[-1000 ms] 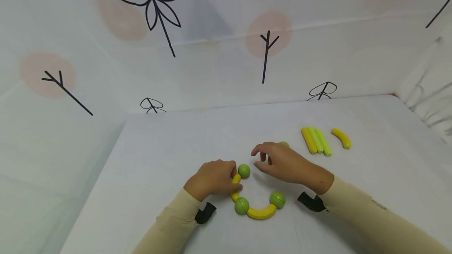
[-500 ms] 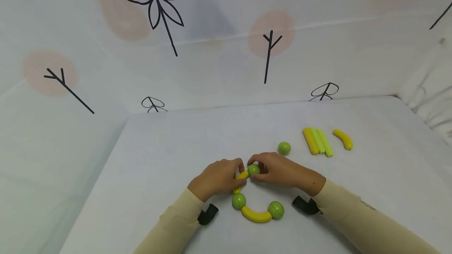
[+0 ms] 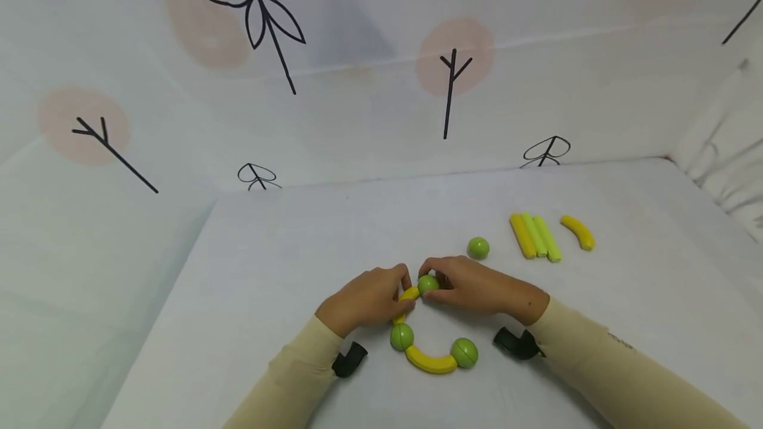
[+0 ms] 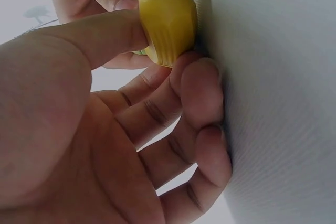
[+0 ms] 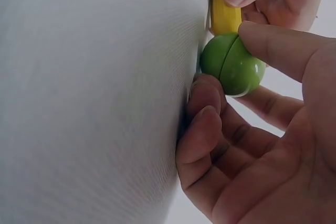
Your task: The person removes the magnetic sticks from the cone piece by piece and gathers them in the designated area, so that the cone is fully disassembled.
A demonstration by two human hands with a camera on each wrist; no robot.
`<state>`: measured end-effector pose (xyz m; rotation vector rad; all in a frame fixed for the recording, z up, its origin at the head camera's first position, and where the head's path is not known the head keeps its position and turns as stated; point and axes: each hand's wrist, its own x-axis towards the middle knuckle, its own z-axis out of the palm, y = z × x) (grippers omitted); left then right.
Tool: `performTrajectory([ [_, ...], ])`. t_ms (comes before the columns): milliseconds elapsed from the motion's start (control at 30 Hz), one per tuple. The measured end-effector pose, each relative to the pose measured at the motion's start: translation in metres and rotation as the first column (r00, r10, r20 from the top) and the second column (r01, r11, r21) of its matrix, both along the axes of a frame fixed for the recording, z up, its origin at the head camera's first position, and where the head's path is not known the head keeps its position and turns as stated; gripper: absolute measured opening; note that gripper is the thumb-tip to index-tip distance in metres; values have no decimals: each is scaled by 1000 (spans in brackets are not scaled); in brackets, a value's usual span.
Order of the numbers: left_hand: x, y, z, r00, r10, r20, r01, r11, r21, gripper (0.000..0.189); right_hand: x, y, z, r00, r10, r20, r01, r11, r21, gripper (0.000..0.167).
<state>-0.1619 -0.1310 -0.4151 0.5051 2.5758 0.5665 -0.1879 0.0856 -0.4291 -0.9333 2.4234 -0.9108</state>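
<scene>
Your left hand (image 3: 366, 298) pinches the yellow arc (image 3: 408, 294), right hand (image 3: 473, 286) the green ball (image 3: 428, 285); press straight, don't tilt either.

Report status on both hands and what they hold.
Left hand pinches yellow curved piece. Right hand pinches green ball against that piece's far end. No obstruction visible between the two.

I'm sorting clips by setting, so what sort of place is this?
Probably a makeshift recording booth rather than an everyday room: a plant-printed white backdrop rises behind a white tabletop, and a small black device sits at each wrist.
</scene>
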Motion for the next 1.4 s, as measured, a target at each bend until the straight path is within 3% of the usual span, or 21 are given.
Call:
performTrajectory([
  [167, -2, -1, -1, 1000, 5, 13, -5, 1000, 3, 18, -1, 0, 1, 1000, 3, -5, -3, 1000, -6, 25],
  [467, -3, -1, -3, 1000, -8, 12, 8, 1000, 21, 17, -5, 6, 2, 997, -72, -8, 72, 997, -13, 24],
  [633, -3, -1, -3, 1000, -7, 15, 7, 1000, 29, 16, -7, 12, 11, 986, -148, -73, 146, 989, -28, 27],
  [733, -2, -1, -4, 1000, -8, 16, 7, 1000, 27, 17, -12, 17, 16, 955, -239, -177, 235, 971, -47, 30],
  [900, -2, -2, -5, 1000, -4, 2, 4, 1000, 17, 17, -25, 28, 17, 868, -376, -325, 372, 925, -75, 36],
  [1033, -1, -2, -5, 1000, 6, 14, -6, 1000, 18, 18, -33, 38, 13, 839, -410, -358, 413, 908, -71, 40],
  [1133, 0, -3, -5, 1000, 9, 27, -10, 1000, 16, 18, -37, 43, 9, 839, -416, -351, 423, 904, -60, 40],
  [1400, -2, -2, -3, 1000, 3, 18, -3, 1000, 20, 17, -44, 49, 1, 868, -415, -271, 423, 905, -31, 39],
])
